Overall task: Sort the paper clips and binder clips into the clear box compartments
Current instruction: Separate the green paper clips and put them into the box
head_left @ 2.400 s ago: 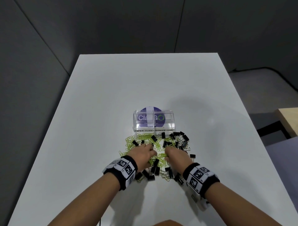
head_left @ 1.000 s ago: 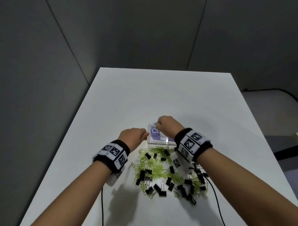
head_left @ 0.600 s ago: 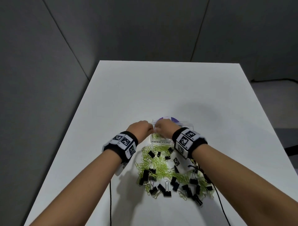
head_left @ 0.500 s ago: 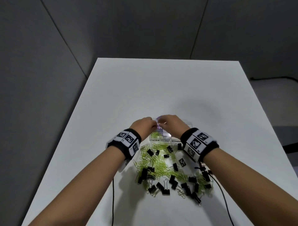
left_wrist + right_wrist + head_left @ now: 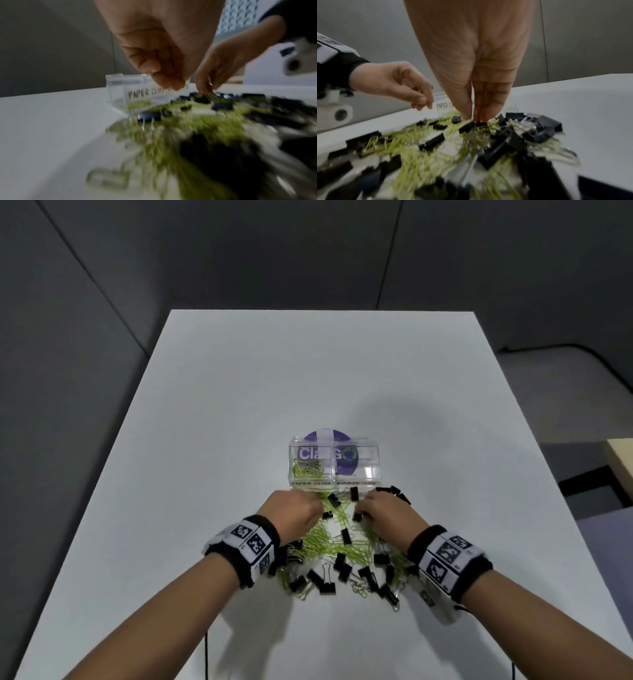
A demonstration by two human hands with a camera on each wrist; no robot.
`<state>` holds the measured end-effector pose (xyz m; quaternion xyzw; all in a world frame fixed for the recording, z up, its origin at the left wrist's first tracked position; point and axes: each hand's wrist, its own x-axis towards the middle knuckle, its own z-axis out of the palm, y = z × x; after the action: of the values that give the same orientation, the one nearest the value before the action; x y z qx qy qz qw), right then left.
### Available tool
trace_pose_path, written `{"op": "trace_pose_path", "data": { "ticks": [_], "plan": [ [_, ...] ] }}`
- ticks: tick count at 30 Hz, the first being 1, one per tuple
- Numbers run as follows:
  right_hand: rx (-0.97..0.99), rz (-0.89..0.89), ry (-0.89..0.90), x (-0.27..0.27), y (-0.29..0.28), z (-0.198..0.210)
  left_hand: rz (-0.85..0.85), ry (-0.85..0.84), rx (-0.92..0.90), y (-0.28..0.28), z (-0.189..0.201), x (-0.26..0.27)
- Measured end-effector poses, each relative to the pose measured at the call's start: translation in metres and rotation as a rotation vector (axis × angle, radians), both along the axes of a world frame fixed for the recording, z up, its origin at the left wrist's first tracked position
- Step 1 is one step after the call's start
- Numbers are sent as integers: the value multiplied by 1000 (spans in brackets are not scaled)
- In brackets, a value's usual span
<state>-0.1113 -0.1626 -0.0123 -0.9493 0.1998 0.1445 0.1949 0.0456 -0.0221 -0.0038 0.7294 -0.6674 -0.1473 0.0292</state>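
The clear box (image 5: 372,474) stands past the pile; its left compartment holds green paper clips (image 5: 308,470), and the right one looks bare. Green paper clips (image 5: 329,546) and black binder clips (image 5: 325,580) lie mixed in front of it. My right hand (image 5: 364,513) reaches down into the pile's far side, and its thumb and fingers (image 5: 465,115) pinch a black binder clip (image 5: 481,123). My left hand (image 5: 173,85) hovers just over the pile's left far edge, fingertips bunched together. I see nothing between them.
The white table (image 5: 239,405) stretches well beyond the box and to both sides. Dark wall panels surround it. A cable (image 5: 206,655) hangs by my left forearm, and a wooden edge (image 5: 620,460) shows at far right.
Both hands have drawn back from above the box's left compartment to the pile. The right hand has come down onto a binder clip. Green clips now lie in the left compartment.
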Motion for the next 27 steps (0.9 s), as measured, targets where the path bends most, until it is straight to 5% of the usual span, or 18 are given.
{"op": "trace_pose_path", "data": {
  "ticks": [7,19,27],
  "plan": [
    [-155,29,-94,-12,8,-22,122,43,125,26,-27,-18],
    [-46,-27,-102,-13,11,-16,242,148,80,15,-34,-25],
    [-135,8,-129,-5,16,-5,197,30,161,10,-30,-22]
  ]
}}
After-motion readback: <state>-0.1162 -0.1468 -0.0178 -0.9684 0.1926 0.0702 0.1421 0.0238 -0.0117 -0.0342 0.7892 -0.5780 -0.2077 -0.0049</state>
